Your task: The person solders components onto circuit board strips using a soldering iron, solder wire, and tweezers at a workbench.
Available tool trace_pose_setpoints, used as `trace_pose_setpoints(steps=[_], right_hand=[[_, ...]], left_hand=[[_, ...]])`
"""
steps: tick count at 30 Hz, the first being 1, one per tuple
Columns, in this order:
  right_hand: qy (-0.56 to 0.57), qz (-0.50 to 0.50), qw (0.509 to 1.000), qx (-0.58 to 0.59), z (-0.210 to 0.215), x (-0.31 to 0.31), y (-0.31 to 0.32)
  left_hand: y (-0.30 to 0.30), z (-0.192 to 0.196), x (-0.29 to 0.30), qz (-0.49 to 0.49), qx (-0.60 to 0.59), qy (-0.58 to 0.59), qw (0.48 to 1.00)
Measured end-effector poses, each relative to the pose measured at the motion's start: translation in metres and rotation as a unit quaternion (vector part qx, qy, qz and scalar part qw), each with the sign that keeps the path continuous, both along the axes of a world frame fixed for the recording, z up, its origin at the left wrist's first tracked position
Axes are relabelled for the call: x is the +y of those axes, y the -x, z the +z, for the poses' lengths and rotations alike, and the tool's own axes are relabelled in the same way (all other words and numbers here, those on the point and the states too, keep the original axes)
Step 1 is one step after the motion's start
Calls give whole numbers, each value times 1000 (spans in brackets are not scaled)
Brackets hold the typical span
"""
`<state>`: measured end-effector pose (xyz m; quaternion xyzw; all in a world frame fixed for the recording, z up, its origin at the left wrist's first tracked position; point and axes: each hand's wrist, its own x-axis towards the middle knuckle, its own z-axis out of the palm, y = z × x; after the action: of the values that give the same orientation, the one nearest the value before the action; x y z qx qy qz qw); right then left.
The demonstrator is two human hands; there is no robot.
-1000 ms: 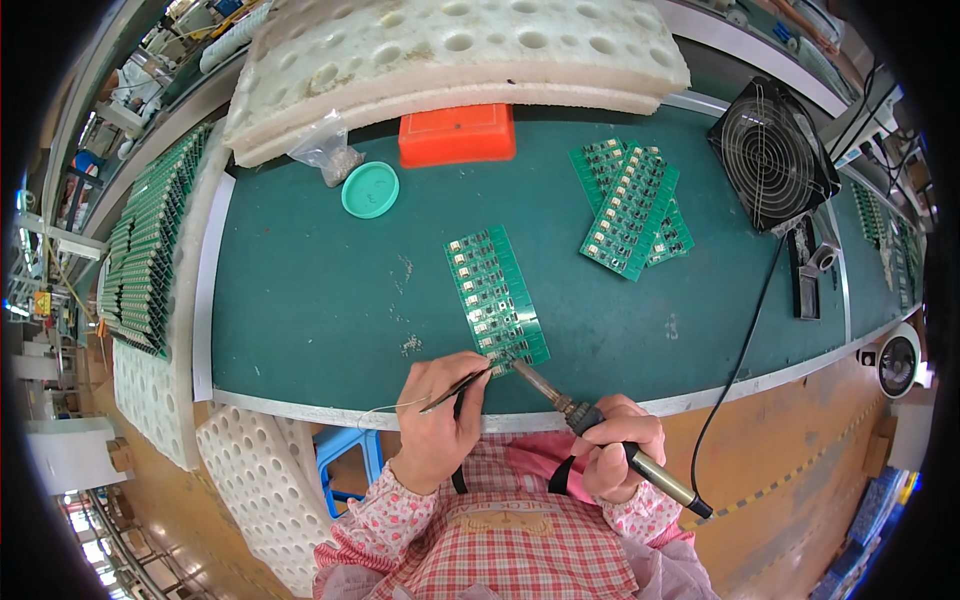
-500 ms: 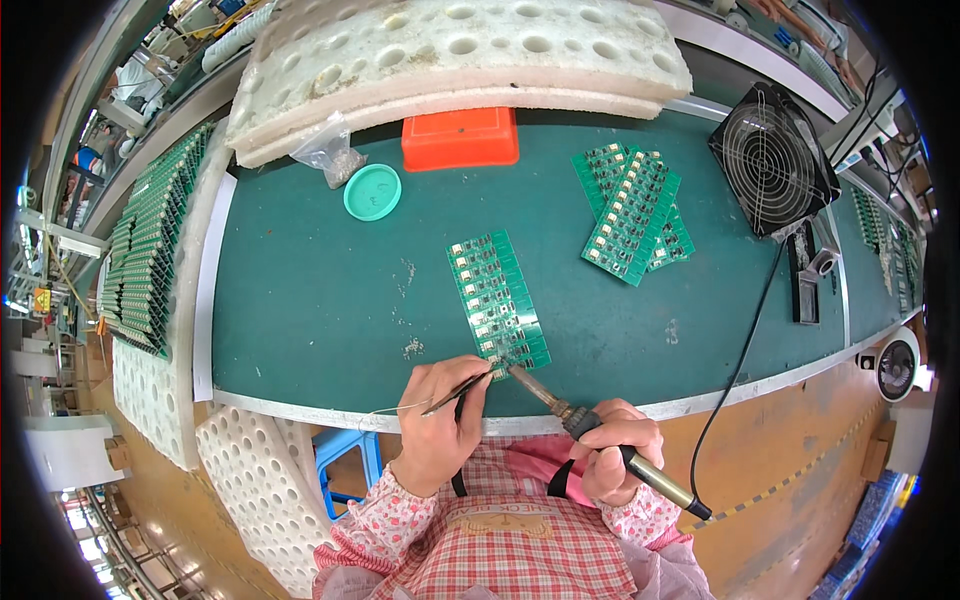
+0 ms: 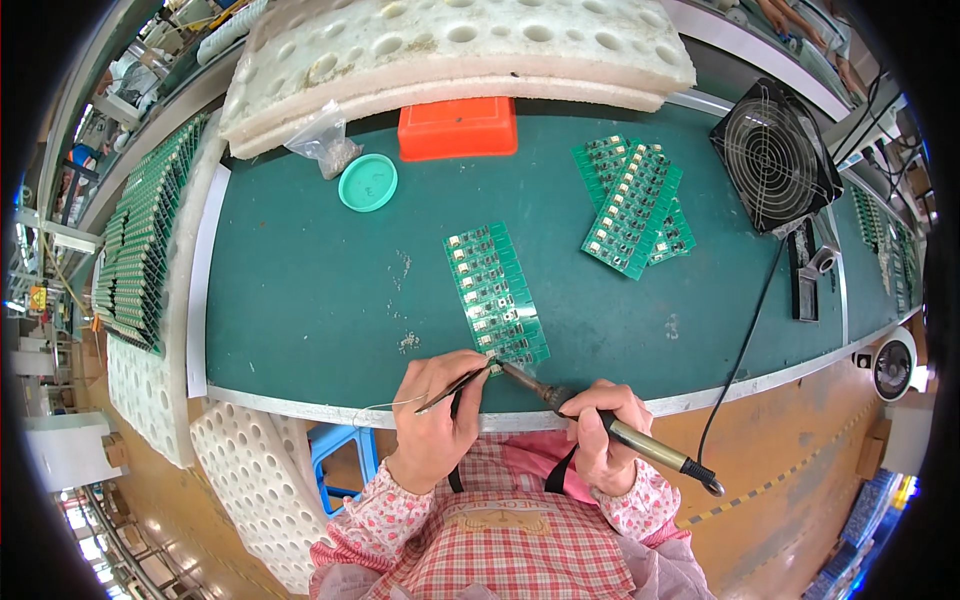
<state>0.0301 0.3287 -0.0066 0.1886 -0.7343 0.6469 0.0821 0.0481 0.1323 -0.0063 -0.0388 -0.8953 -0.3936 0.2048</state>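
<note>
A green circuit board panel (image 3: 492, 285) with rows of white and dark parts lies on the mat near the front edge. My left hand (image 3: 428, 425) pinches dark tweezers (image 3: 447, 393), their points at the board's near left corner. A thin wire, likely solder (image 3: 388, 406), trails left from the same hand. In my right hand (image 3: 608, 432) is a soldering iron (image 3: 655, 449), its handle lying across the palm. The iron's tip meets the tweezers' points at the near row of the board; whether they touch is too small to tell.
Small loose parts (image 3: 409, 341) lie left of the board. Beyond are a turquoise lid (image 3: 368, 183), a plastic bag (image 3: 330, 146), a red box (image 3: 458, 130) and white foam (image 3: 450, 65). Stacked boards (image 3: 632, 212), a black fan (image 3: 775, 158) and an iron stand (image 3: 804, 275) are right; the iron's cord runs there.
The iron's tip has shifted left along the near row toward the tweezers. My right hand has turned the handle, raising its rear end in the picture. My left hand keeps its pinch.
</note>
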Motion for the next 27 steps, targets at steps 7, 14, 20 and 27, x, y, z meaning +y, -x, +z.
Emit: trace_pose_setpoints(steps=[7,14,20,27], right_hand=[[-25,7,999,28,3,-3,5],[-96,54,988,109,12,-5,12],[-107,56,985,125,13,-6,11],[-70,-68,989,113,1,6,-2]], left_hand=[[0,-2,-1,-4,5,-2,1000],[0,-1,-1,-4,2,-10,1000],[0,-2,-1,-6,3,-8,1000],[1,-1,-1,-9,10,-2,1000]])
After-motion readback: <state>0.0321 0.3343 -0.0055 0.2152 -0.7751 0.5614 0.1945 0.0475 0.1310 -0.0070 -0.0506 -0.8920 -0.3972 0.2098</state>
